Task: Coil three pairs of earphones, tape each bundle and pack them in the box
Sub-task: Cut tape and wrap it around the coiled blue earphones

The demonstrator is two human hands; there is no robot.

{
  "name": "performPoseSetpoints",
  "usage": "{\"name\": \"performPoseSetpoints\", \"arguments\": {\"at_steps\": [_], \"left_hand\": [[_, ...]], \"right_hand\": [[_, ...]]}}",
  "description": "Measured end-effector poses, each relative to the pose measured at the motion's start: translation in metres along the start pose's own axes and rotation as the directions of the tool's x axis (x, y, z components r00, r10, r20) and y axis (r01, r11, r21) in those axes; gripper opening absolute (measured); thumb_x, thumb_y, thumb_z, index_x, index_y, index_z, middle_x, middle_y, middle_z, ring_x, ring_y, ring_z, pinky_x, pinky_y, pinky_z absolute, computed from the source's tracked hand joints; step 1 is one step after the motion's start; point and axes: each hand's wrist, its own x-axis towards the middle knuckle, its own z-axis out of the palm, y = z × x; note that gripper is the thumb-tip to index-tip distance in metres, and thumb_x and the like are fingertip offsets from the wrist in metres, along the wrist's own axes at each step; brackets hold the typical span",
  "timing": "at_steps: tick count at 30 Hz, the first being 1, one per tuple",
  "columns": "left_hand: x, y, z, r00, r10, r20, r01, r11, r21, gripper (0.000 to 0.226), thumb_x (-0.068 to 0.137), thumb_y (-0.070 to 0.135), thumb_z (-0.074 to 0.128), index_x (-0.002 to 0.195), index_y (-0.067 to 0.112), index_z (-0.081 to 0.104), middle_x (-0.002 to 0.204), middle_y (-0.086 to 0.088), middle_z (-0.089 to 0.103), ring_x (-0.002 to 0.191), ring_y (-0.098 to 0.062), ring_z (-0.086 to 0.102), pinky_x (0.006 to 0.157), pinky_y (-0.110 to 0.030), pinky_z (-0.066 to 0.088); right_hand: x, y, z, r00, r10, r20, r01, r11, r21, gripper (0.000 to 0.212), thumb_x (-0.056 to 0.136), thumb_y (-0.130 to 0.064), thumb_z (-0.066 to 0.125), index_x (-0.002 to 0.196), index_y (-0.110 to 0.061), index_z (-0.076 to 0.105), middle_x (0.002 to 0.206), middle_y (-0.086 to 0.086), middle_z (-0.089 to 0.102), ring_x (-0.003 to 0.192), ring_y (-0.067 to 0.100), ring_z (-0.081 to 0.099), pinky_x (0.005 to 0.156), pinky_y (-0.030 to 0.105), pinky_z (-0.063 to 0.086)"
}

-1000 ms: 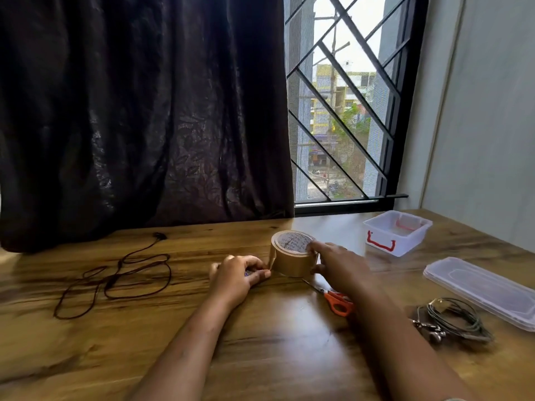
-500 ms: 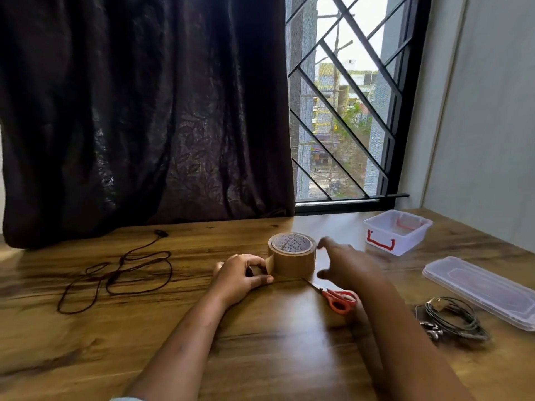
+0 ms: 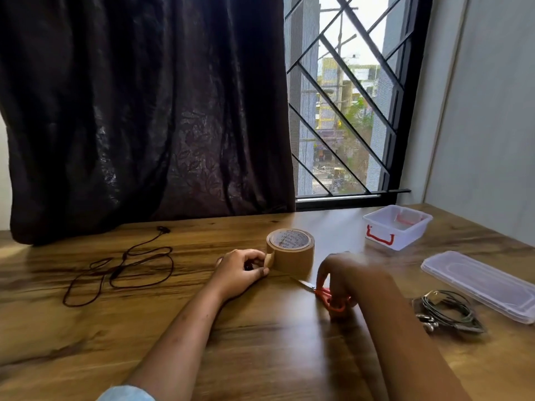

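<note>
1. Left hand (image 3: 241,270) pinches the free end of the tape roll (image 3: 292,254); keep that strip taut.
2. Right hand (image 3: 346,277) grasps the scissors (image 3: 328,296) by their orange handles; cut squarely, near the roll.
3. Loose earphones (image 3: 121,267) lie far left; coiled bundle (image 3: 447,312) and box (image 3: 396,228) lie to the right.

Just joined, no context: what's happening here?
A person at a wooden table seems about to cut tape. The left hand pinches the loose end of the tape roll. The right hand curls its fingers onto the handles of the scissors, which lie on the table. Black earphones lie uncoiled at the left, a coiled pair sits at the right near the lid, and the box stands open at the back.
</note>
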Motion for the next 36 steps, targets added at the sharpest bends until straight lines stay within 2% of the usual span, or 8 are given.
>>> {"name": "performPoseSetpoints", "arguments": {"at_steps": [2,5,8,11,21,27,33,36], "left_hand": [[0.001,-0.001,0.0,1.0,-0.002,0.013,0.002,1.0,-0.01,0.019,0.065,0.052,0.063,0.083,0.049,0.066,0.086,0.023,0.07,0.09,0.007,0.061,0.096,-0.041,0.044],[0.001,-0.002,0.0,1.0,-0.019,0.023,0.02,0.999,-0.026,0.015,0.07,0.049,0.067,0.085,0.047,0.067,0.086,0.02,0.07,0.09,0.004,0.062,0.096,-0.038,0.045],[0.002,-0.002,-0.001,0.997,-0.028,0.07,0.032,0.997,-0.07,0.016,0.082,0.034,0.068,0.098,0.032,0.072,0.092,0.017,0.071,0.088,0.007,0.061,0.088,-0.025,0.048],[0.001,-0.001,-0.003,0.994,-0.018,0.107,0.031,0.992,-0.12,0.016,0.086,0.027,0.067,0.101,0.028,0.071,0.098,0.017,0.069,0.088,0.011,0.057,0.077,-0.01,0.042],[0.003,-0.005,-0.003,0.993,-0.042,0.115,0.061,0.984,-0.168,0.026,0.084,0.033,0.068,0.11,0.027,0.068,0.108,0.015,0.065,0.102,-0.001,0.057,0.09,-0.021,0.042],[0.003,-0.006,0.0,0.997,-0.018,0.081,0.03,0.988,-0.151,0.027,0.081,0.034,0.071,0.108,0.027,0.07,0.105,0.014,0.069,0.1,-0.001,0.061,0.093,-0.025,0.048],[-0.001,0.002,0.003,1.0,0.02,-0.004,-0.02,1.0,0.008,0.028,0.079,0.04,0.072,0.106,0.033,0.07,0.1,0.016,0.07,0.093,0.007,0.06,0.087,-0.02,0.043],[-0.004,0.013,0.005,0.996,0.059,-0.069,-0.047,0.984,0.174,0.032,0.081,0.047,0.066,0.112,0.037,0.067,0.107,0.016,0.068,0.106,-0.001,0.054,0.084,-0.022,0.032]], "right_hand": [[-0.001,-0.003,0.002,1.0,0.0,-0.019,0.001,1.0,0.016,0.035,0.078,-0.009,0.073,0.111,-0.018,0.07,0.103,0.006,0.066,0.066,0.019,0.063,0.079,0.037,0.059],[-0.007,-0.006,0.003,0.991,-0.062,-0.119,0.044,0.988,-0.146,0.037,0.084,-0.018,0.066,0.12,-0.025,0.063,0.113,0.002,0.062,0.098,0.023,0.063,0.086,0.034,0.054],[-0.017,-0.015,0.005,0.969,-0.115,-0.217,0.062,0.97,-0.235,0.029,0.093,-0.018,0.054,0.121,-0.02,0.059,0.12,0.001,0.06,0.11,0.023,0.058,0.075,0.03,0.044],[-0.022,-0.026,0.009,0.959,-0.165,-0.23,0.098,0.955,-0.279,0.027,0.093,-0.014,0.051,0.118,-0.015,0.061,0.118,0.004,0.061,0.109,0.023,0.059,0.073,0.031,0.043],[-0.017,-0.029,0.011,0.975,-0.216,-0.043,0.201,0.954,-0.22,0.033,0.088,-0.014,0.06,0.121,-0.011,0.059,0.119,0.01,0.06,0.105,0.028,0.06,0.084,0.035,0.049],[-0.009,-0.015,0.005,0.966,-0.256,-0.028,0.249,0.957,-0.149,0.025,0.092,-0.009,0.055,0.116,-0.006,0.06,0.102,0.008,0.059,0.072,0.016,0.05,0.061,0.025,0.041],[-0.004,-0.011,0.003,0.948,-0.311,-0.063,0.311,0.95,0.003,0.018,0.079,-0.018,0.063,0.093,-0.01,0.07,0.092,0.005,0.066,0.076,0.018,0.055,0.051,0.022,0.035],[-0.004,-0.007,0.004,0.959,-0.278,-0.051,0.279,0.96,0.009,0.021,0.079,-0.028,0.069,0.093,-0.013,0.071,0.09,0.0,0.067,0.077,0.016,0.056,0.051,0.021,0.035]]}}
